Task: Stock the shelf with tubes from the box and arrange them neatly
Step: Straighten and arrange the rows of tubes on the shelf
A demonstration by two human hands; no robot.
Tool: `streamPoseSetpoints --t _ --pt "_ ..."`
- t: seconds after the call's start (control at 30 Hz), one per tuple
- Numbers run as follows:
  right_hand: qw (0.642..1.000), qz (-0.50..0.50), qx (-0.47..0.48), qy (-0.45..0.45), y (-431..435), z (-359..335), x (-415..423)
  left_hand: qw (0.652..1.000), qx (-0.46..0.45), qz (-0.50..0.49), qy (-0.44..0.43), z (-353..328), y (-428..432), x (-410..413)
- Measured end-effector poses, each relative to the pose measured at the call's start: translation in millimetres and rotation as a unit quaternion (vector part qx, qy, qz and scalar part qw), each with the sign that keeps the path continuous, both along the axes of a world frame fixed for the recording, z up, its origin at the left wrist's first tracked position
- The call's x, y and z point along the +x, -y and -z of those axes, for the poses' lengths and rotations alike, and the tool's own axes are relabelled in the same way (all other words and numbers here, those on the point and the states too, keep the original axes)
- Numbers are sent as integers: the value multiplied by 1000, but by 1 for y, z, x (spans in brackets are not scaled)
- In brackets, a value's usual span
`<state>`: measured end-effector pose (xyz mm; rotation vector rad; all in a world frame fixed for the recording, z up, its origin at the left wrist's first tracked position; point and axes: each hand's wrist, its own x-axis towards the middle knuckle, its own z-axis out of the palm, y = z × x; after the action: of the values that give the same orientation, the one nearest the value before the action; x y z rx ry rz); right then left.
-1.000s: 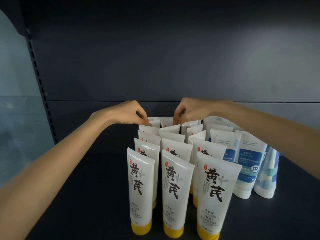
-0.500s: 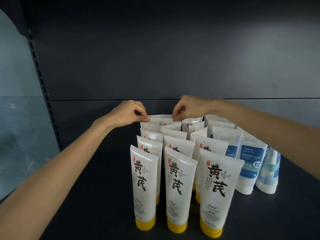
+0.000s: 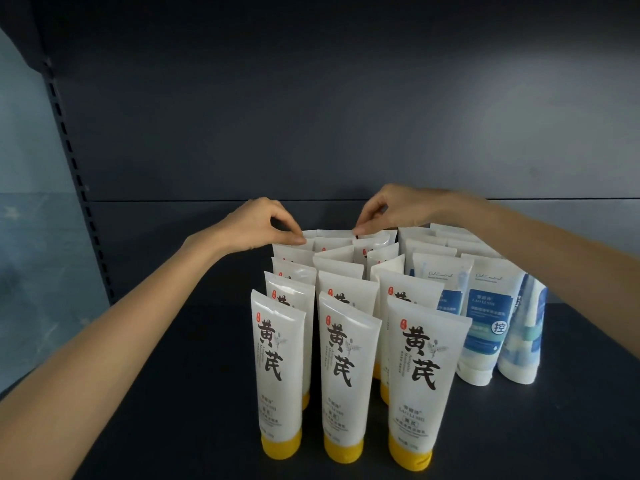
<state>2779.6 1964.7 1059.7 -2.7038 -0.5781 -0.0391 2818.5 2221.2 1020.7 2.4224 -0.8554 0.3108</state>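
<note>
Arranging step in hand: left hand [image 3: 254, 223] and right hand [image 3: 393, 209] pinch the crimped top of the rearmost tube [image 3: 329, 234] near the shelf's [image 3: 156, 375] back edge; next move, by my judgement, calls for squaring it with its row.

Tubes [image 3: 349, 368] in rows — on shelf [image 3: 173, 393]

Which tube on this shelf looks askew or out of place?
The blue tube at the far right seems turned sideways, while its neighbour and the yellow-capped tubes face forward.

Dark grey back panel [image 3: 346, 116], slotted upright [image 3: 74, 168] L, bluish wall [image 3: 27, 220] beyond
</note>
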Motion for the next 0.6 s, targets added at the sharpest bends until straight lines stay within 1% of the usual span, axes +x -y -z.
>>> streamPoseSetpoints --t 0.17,0.27,0.4,0.6 --pt "999 16 -31 -6 23 8 -5 999 38 9 5 -5 20 -4" --pt "999 26 -18 24 27 15 -4 999 53 7 1 -4 29 -4" --pt "998 27 -22 55 25 16 -4 999 45 19 -9 -2 33 -4" --pt "996 32 -45 64 26 15 -5 999 25 37 -27 -2 32 -2"
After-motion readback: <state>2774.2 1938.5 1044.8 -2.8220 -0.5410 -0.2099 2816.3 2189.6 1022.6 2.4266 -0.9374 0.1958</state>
